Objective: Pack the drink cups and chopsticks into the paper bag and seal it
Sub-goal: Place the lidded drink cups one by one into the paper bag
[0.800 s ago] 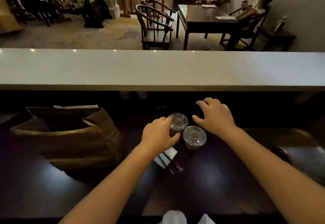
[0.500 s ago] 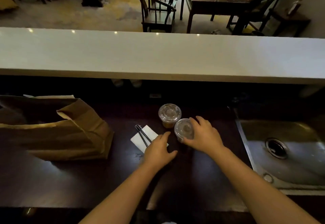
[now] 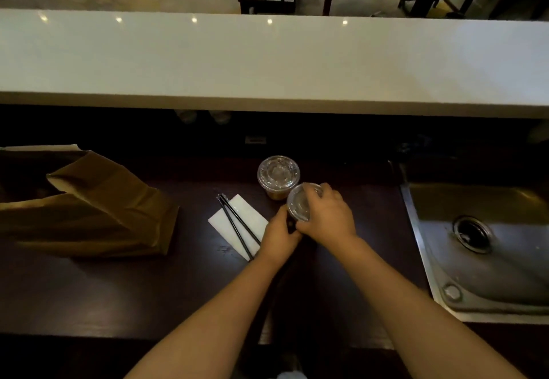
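Right of the slumped brown paper bag (image 3: 98, 203), both hands, right (image 3: 325, 215) and left (image 3: 279, 234), grasp a clear-lidded plastic drink cup (image 3: 300, 203); a level, upright lift looks wisest.

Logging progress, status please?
Both hands, left hand and right hand, on near cup. Far cup, chopsticks unpacked. Bag open, path clear.

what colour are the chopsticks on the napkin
Black. The chopsticks lie across the white napkin, shown in the head view.
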The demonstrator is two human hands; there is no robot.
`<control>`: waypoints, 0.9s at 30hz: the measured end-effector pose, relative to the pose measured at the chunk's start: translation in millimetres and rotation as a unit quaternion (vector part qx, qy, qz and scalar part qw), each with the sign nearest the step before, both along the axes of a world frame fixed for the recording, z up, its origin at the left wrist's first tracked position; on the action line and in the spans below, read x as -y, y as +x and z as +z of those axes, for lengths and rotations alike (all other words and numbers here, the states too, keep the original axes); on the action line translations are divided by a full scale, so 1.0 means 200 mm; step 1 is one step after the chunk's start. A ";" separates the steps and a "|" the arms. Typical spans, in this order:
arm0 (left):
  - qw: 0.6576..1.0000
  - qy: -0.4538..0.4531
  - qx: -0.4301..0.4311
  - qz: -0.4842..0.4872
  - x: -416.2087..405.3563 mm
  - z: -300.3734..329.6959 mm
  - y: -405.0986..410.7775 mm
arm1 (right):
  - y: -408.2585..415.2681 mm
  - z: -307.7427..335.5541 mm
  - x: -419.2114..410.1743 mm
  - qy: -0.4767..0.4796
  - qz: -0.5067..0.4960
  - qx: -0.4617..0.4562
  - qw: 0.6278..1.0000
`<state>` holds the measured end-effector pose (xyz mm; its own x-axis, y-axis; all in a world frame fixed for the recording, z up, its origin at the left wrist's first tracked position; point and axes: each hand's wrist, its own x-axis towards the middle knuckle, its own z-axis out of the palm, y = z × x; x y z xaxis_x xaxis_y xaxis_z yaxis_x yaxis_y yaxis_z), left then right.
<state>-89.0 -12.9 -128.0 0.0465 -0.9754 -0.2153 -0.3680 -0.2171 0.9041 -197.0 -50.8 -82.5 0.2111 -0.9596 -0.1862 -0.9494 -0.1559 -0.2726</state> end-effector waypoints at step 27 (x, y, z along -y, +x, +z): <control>0.767 -0.039 -0.585 0.260 -0.52 0.66 0.58 | 0.51 0.98 -0.33 -0.083 0.363 0.113 0.921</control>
<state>26.1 90.9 3.2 0.2544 -0.9022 -0.3482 0.8229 0.0127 0.5681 -95.0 14.3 113.4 0.8240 -0.5611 0.0784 -0.4999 -0.7852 -0.3656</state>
